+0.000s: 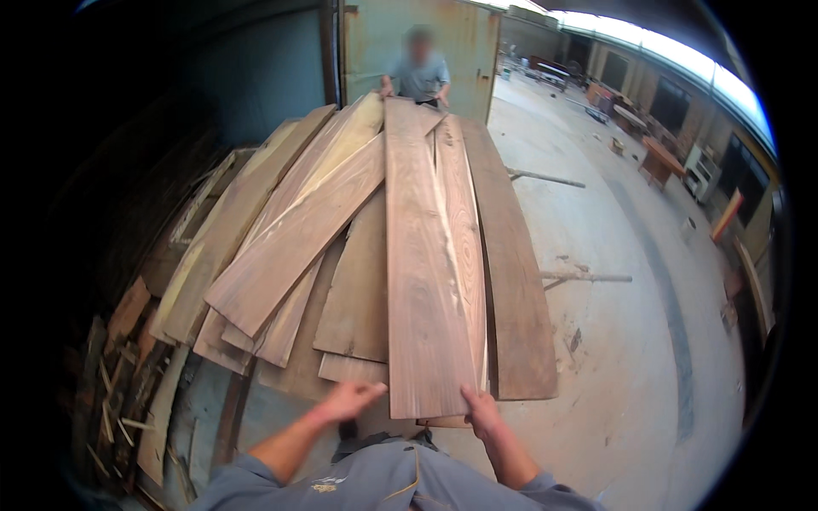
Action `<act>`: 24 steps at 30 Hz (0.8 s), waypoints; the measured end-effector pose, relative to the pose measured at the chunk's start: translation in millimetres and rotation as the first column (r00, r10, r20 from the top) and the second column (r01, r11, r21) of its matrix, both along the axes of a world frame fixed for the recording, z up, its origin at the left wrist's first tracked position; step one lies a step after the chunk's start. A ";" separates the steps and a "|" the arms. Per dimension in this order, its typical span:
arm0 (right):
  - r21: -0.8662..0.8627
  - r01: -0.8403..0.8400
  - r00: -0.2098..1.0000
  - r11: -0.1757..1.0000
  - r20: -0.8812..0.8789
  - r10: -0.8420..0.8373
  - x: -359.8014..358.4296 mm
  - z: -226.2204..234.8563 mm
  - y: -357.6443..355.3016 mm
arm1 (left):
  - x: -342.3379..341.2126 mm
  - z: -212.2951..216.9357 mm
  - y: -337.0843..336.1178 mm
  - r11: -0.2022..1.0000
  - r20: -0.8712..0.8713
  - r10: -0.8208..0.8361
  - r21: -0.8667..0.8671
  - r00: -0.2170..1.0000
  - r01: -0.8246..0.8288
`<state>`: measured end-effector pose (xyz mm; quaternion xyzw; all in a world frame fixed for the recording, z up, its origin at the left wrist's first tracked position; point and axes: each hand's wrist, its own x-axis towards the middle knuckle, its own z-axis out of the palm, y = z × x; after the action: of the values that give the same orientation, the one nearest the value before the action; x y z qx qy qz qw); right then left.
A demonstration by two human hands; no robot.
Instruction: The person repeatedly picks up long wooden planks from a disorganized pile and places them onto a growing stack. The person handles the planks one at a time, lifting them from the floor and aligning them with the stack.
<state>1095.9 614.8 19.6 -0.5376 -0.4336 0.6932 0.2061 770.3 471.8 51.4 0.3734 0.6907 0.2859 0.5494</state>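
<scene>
A long reddish-brown wooden board [417,281] lies lengthwise before me on top of other boards. My right hand [482,412] is closed on its near right corner, thumb on the edge. By the near left corner is my left hand [354,400], its fingers drawn together with nothing visible in them. Their tips come right up to the board's side; whether they touch it is hard to tell. Under the long board, a grained plank [460,196] with a pale edge shows along the right. Another board [298,234] slants across the stack to the left.
A co-worker in a grey shirt [419,78] stands at the far end, hands near the board ends. A darker board [511,281] lies on the right, beside protruding support bars [588,277]. Scrap wood [119,400] is heaped at lower left. A rusty metal door [452,43] stands behind.
</scene>
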 end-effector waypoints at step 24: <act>-0.041 0.139 0.987 0.989 -0.076 -0.142 83.7 130.2 -6.9 | -134.0 -16.9 -7.5 0.970 -0.928 0.215 0.166 0.305 -0.177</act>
<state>1179.6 607.9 149.9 -0.5425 -0.3739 0.7053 0.2618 636.3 464.3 34.5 0.3917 0.9153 0.0933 0.0043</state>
